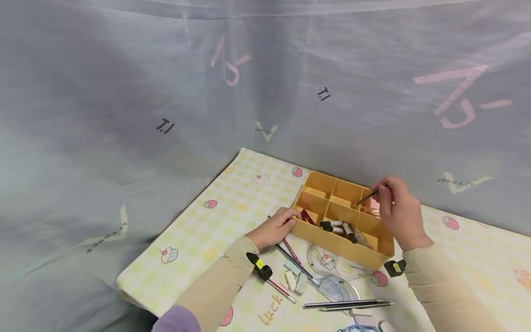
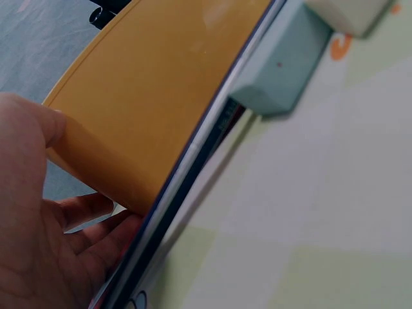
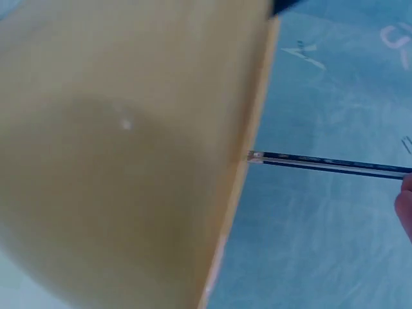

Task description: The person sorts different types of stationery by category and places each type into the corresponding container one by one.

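A yellow divided organizer box [image 1: 327, 243] stands on the table. My left hand [image 1: 274, 227] holds its front left corner, with the thumb [image 2: 51, 125] against the front wall and the fingers around the side. Above the back right compartments, my right hand [image 1: 400, 212] pinches a dark pencil [image 1: 367, 197], tilted with its lower end over the box. That pencil [image 3: 328, 165] shows silver stripes in the right wrist view. Inside the box lie a dark red piece [image 1: 307, 217], several small black-and-white cylinders [image 1: 332, 226] and, at the right, pinkish items [image 1: 374, 211], partly hidden by my hand.
Before the box lie erasers [image 1: 291, 280], a clear protractor [image 1: 337, 289], another clear drawing tool [image 1: 317, 258], striped pencils [image 1: 348, 305] and a red pencil [image 1: 282, 292]. A patterned cloth [image 1: 186, 235] covers the table; grey fabric [image 1: 265, 69] hangs behind.
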The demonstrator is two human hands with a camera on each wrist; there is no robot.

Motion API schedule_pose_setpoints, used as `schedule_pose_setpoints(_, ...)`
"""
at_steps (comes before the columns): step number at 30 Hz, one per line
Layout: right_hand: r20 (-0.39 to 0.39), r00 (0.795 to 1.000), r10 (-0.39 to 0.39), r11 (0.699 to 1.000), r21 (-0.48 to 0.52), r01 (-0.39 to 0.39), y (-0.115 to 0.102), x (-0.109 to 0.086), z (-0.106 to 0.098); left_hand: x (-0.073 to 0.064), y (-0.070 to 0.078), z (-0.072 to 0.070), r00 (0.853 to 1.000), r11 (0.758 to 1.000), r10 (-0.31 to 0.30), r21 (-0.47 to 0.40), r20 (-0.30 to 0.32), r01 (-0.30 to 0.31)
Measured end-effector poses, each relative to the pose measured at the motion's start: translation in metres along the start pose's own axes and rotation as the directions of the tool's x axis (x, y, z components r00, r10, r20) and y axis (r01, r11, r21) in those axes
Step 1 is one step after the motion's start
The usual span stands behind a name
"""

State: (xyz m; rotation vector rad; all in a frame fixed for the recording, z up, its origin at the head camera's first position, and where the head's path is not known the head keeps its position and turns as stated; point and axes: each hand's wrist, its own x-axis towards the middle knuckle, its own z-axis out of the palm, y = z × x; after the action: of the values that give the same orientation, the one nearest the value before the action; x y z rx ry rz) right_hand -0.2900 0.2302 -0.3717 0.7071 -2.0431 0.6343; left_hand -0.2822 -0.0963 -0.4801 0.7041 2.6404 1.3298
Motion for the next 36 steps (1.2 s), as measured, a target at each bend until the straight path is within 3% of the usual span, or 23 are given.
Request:
schedule_pose_setpoints(6,0.172,0.984,-0.041,0.998,-0.033,0.048,0.005,-0.008,0.010,-0.002,0.001,-0.002,1.000,1.000,-0.016,0.018,0.006,0.016)
schedule_pose_setpoints(12,0.278,0.959,-0.053,0.997,-0.032,0.064,0.011,-0.013,0.018,-0.002,0.002,-0.003,1.000,1.000,-0.020,0.010,0.001,0.020)
schedule_pose_setpoints(22,0.342,0.938,-0.056,0.995,-0.053,0.079,0.015,-0.023,0.018,-0.001,0.002,-0.001,1.000,1.000,-0.012,-0.003,0.002,0.012)
schedule_pose_setpoints(31,0.396,0.912,-0.109,0.990,-0.044,0.137,0.015,-0.033,0.014,-0.001,-0.002,0.001,1.000,1.000,-0.004,0.007,0.005,0.004)
schedule_pose_setpoints(36,0.418,0.907,-0.049,0.995,-0.054,0.079,0.015,-0.034,0.014,-0.001,-0.001,0.000,1.000,1.000,-0.015,-0.004,0.006,0.015)
